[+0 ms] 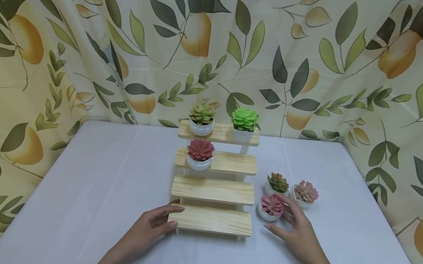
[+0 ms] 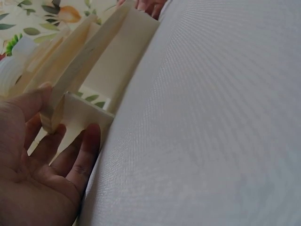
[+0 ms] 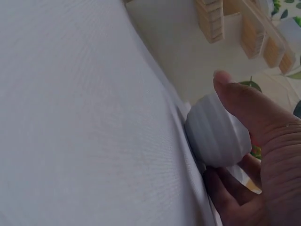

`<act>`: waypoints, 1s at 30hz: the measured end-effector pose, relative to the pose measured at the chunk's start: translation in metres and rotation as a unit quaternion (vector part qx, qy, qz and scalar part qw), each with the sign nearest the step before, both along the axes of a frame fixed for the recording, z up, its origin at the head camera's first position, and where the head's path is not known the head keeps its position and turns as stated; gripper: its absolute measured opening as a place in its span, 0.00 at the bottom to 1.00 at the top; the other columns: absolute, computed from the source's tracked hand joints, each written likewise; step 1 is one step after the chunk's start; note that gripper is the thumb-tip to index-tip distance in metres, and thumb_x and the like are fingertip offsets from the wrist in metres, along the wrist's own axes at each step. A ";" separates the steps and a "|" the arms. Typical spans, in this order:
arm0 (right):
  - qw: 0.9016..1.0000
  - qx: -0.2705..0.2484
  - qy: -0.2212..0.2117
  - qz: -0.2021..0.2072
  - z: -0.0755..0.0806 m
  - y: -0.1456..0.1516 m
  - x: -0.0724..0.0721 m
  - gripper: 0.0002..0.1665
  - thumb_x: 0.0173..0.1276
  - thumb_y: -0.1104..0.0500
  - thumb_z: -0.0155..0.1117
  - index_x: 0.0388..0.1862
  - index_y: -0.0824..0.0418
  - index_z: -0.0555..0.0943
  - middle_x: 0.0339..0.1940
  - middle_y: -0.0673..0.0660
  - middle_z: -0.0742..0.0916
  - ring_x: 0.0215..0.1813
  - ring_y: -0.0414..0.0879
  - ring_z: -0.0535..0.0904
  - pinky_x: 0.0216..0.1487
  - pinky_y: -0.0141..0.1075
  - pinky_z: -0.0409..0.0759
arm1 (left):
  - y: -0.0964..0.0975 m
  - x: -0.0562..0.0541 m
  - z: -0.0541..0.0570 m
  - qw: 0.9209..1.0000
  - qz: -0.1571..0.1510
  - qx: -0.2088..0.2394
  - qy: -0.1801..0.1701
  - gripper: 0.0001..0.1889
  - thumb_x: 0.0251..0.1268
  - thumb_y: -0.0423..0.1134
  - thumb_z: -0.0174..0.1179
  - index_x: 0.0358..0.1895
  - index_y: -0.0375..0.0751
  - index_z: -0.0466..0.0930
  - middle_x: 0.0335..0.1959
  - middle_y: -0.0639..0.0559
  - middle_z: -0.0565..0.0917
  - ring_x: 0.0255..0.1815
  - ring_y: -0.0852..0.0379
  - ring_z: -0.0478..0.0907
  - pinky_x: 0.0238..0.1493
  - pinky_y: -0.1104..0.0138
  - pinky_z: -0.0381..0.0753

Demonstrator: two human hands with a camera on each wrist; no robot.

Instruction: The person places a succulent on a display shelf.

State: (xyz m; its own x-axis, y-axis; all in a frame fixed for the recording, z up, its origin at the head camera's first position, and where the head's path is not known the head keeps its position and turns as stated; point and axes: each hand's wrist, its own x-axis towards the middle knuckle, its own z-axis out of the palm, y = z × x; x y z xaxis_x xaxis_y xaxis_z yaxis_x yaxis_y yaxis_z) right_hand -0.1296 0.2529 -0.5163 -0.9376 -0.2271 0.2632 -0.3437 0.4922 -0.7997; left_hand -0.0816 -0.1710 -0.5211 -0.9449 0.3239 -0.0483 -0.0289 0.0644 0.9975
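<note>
Head cam first: the four-tier wooden stand (image 1: 214, 190) sits on a white-covered table (image 1: 104, 179), so I'll place everything off that. At its lower left end, the left hand (image 1: 148, 228) grips the bottom shelf; the left wrist cam has the thumb and fingers bent around the board's edge. Just right of the stand, the right hand (image 1: 296, 238) curves around a pink succulent (image 1: 272, 204) in a white pot, thumb on one side, fingers on the other. Honestly can't tell if it's actually pinching it. Behind that one, also right of the stand, are a dark green succulent (image 1: 278, 182) and, further out, a pale pink succulent (image 1: 306, 191). Up on the stand, an olive succulent (image 1: 203, 114) takes the top shelf's left, a bright green succulent (image 1: 245, 119) its right, and a red succulent (image 1: 201, 149) the second shelf's left. Leafy fruit-print curtain (image 1: 255, 10) behind the stand.
</note>
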 end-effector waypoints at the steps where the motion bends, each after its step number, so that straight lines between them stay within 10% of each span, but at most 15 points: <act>1: 1.000 0.004 -0.004 0.000 0.000 -0.001 0.000 0.53 0.58 0.59 0.84 0.79 0.54 0.67 0.73 0.58 0.74 0.68 0.46 0.74 0.63 0.22 0.70 | 0.000 0.000 0.000 1.000 0.000 0.000 0.001 0.20 0.74 0.40 0.65 0.67 0.50 0.81 0.79 0.49 0.65 0.79 0.49 0.57 0.75 0.57 0.58; 18: 1.000 -0.005 0.016 0.007 -0.004 -0.008 0.000 0.49 0.56 0.63 0.85 0.74 0.59 0.70 0.67 0.57 0.78 0.63 0.33 0.74 0.61 0.21 0.71 | 0.003 0.001 -0.001 1.000 0.008 -0.004 -0.002 0.20 0.73 0.40 0.66 0.66 0.50 0.81 0.80 0.48 0.63 0.77 0.43 0.62 0.67 0.69 0.68; 30: 1.000 0.006 0.029 0.005 -0.004 -0.011 0.000 0.47 0.55 0.62 0.85 0.71 0.61 0.71 0.63 0.56 0.82 0.62 0.38 0.77 0.59 0.22 0.73 | 0.001 -0.001 0.000 1.000 0.004 -0.009 0.014 0.20 0.74 0.40 0.66 0.66 0.50 0.81 0.75 0.48 0.71 0.79 0.52 0.58 0.75 0.57 0.55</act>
